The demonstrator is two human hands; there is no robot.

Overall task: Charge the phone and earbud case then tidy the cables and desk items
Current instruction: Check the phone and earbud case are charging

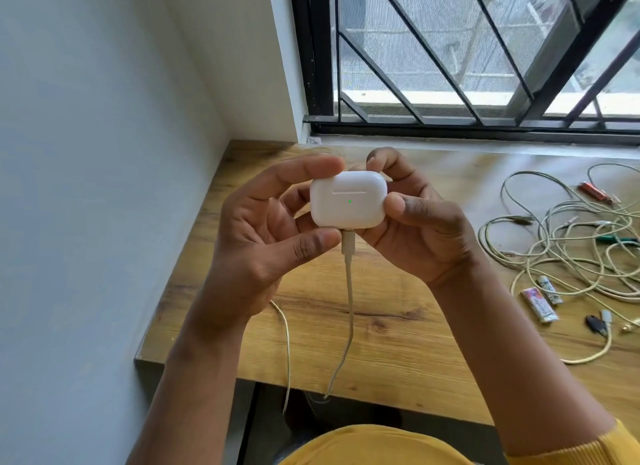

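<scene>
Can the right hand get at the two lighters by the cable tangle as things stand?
Probably not yet: the right hand pinches the earbud case, as does the left hand. The lighters lie uncovered on the desk to its right, so the path looks free once it lets go.

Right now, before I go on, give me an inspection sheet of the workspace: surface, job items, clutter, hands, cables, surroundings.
Surface: wooden desk, set into a wall corner.
Job items: white earbud case held above the desk, lid closed, green light on, charging cable plugged into its underside. Phone: nothing seen.
Clutter: two lighters and a few small items at the right edge, too small to name.
Hands: left hand and right hand both pinch the case.
Cables: tangled pile of cables on the right; the charging cable drops over the front edge.
Surroundings: barred window behind, white wall on the left.
</scene>
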